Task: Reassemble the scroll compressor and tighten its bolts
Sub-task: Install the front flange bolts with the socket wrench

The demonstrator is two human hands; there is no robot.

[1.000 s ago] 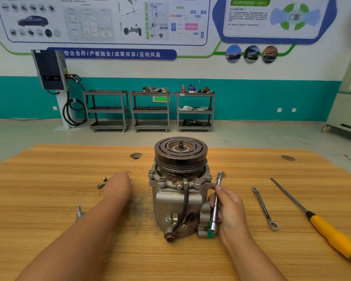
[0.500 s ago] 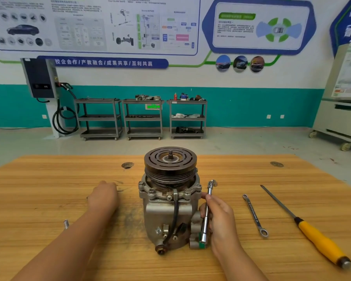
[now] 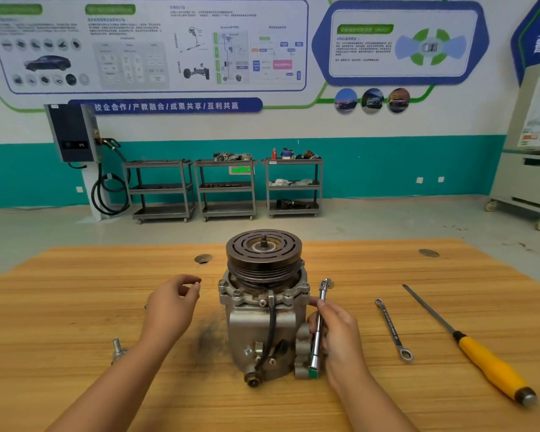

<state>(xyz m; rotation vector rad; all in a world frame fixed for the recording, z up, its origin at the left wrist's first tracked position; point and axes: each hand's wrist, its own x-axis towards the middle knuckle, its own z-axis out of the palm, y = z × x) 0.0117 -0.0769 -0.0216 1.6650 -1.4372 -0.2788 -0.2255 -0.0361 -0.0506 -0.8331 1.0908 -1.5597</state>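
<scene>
The scroll compressor (image 3: 262, 319) stands upright mid-table, its dark grooved pulley on top and bolts around the flange. My right hand (image 3: 337, 335) grips a slim ratchet wrench (image 3: 319, 325), held upright against the compressor's right side. To the left of the flange, my left hand (image 3: 172, 304) is raised and pinches a small bolt (image 3: 196, 285) between thumb and fingertips.
On the wooden table (image 3: 75, 291), a combination wrench (image 3: 393, 328) and a yellow-handled file (image 3: 480, 357) lie to the right. A larger bolt (image 3: 118, 350) stands at the left beside my forearm. Shelving carts line the far wall.
My left hand went to the small bolts on the table, then lifted with one pinched and moved toward the compressor. The right hand and ratchet stayed put. The camera tilted up.
</scene>
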